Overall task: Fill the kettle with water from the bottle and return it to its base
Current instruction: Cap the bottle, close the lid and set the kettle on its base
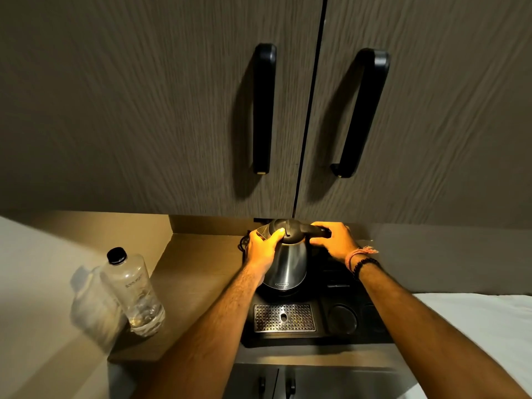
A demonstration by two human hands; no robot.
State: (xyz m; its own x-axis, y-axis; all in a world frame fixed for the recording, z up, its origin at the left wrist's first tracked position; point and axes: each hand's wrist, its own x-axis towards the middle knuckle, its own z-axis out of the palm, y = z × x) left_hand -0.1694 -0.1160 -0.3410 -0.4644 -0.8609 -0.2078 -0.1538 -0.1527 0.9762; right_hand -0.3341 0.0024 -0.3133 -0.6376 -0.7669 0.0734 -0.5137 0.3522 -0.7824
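A steel kettle with a black lid and handle stands upright on its base at the back of a black tray. My left hand grips the kettle's upper left side, thumb resting on the lid. Around the black handle on the right, my right hand is closed. A clear plastic bottle with a black cap stands upright on the counter to the left, well apart from both hands. The cap is on, and only a little water shows at the bottom.
The tray holds a perforated metal drip grate in front of the kettle and round dark recesses to its right. Cupboard doors with long black handles hang low above the kettle. A white wall borders the left; a white surface lies at the right.
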